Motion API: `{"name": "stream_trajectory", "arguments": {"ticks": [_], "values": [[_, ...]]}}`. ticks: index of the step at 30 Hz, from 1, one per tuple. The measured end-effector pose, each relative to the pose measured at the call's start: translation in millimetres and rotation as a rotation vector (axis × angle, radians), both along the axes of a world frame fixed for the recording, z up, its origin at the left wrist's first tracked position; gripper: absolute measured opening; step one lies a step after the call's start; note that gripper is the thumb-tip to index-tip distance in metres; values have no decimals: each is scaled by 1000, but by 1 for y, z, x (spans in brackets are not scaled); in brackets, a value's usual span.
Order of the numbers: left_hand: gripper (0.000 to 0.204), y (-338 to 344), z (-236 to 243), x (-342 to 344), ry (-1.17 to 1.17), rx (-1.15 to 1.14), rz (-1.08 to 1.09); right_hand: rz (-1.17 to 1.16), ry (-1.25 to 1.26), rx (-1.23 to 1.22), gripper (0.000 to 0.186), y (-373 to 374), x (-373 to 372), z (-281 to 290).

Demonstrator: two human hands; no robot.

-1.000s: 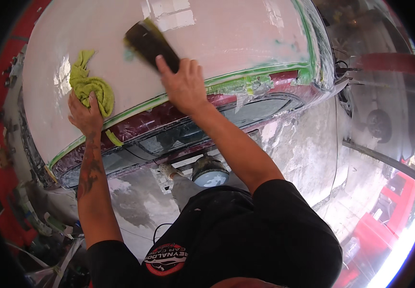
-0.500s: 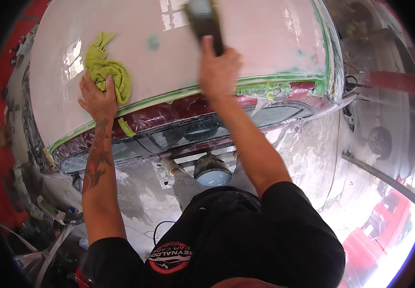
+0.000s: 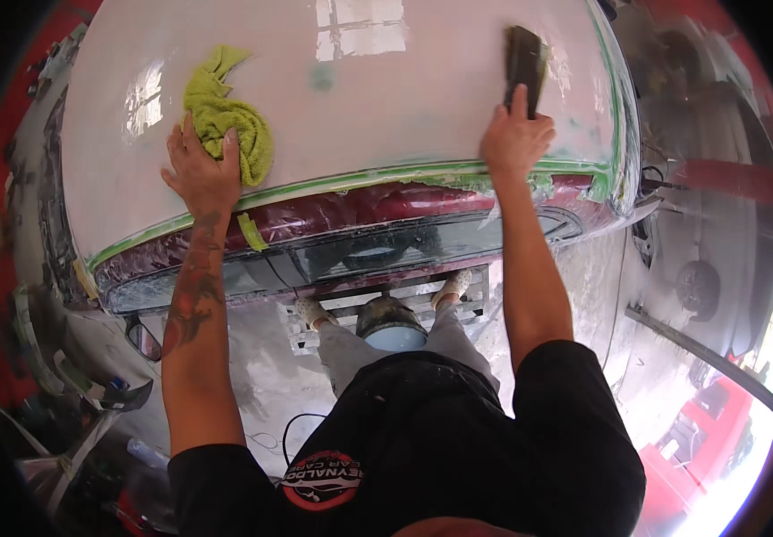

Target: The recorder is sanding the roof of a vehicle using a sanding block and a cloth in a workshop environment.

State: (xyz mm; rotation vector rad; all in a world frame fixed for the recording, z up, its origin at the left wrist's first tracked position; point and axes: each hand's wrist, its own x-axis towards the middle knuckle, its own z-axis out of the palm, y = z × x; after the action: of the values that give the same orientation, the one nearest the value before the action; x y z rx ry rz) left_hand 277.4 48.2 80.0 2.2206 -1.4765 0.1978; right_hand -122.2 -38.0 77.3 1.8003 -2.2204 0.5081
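A car roof [image 3: 395,116], coated whitish-pink with faint green patches, spreads in front of me, wet and shiny. My right hand [image 3: 518,143] is wrapped round the near end of a long dark sanding block [image 3: 524,70], which lies on the right part of the roof and points away from me. On the left, my left hand [image 3: 203,172] rests with its fingers spread at the near edge of a crumpled yellow-green towel [image 3: 245,130]. Its thumb and forefinger touch the cloth. Green masking tape [image 3: 315,186] runs along the roof's near edge.
Below the tape are a dark red strip [image 3: 351,204] and the side windows [image 3: 369,246]. A bucket [image 3: 394,336] stands between my legs, and my feet are on a slatted platform [image 3: 474,309]. A side mirror [image 3: 145,340] juts out on the left. Another vehicle [image 3: 717,224] stands at right.
My right hand has swept the sanding block to the right across the roof. My left hand stays by the towel; the whole view has shifted slightly.
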Motion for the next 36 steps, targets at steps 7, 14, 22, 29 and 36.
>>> {"name": "stream_trajectory", "arguments": {"ticks": [7,14,22,29,36], "values": [[73,-7,-6,-5,7,3,-12,710,-215,-4,53,57,197,15],[71,-1,-1,3,4,0,-7,142,70,0,50,-7,-56,4],[70,-3,1,-6,2,1,-18,413,-131,27,54,47,102,16],[69,4,-1,0,32,22,-26,239,-26,38,47,6,-41,6],[68,-1,1,1,-14,-12,-42,17,-63,-6,46,-9,-73,-2]]}}
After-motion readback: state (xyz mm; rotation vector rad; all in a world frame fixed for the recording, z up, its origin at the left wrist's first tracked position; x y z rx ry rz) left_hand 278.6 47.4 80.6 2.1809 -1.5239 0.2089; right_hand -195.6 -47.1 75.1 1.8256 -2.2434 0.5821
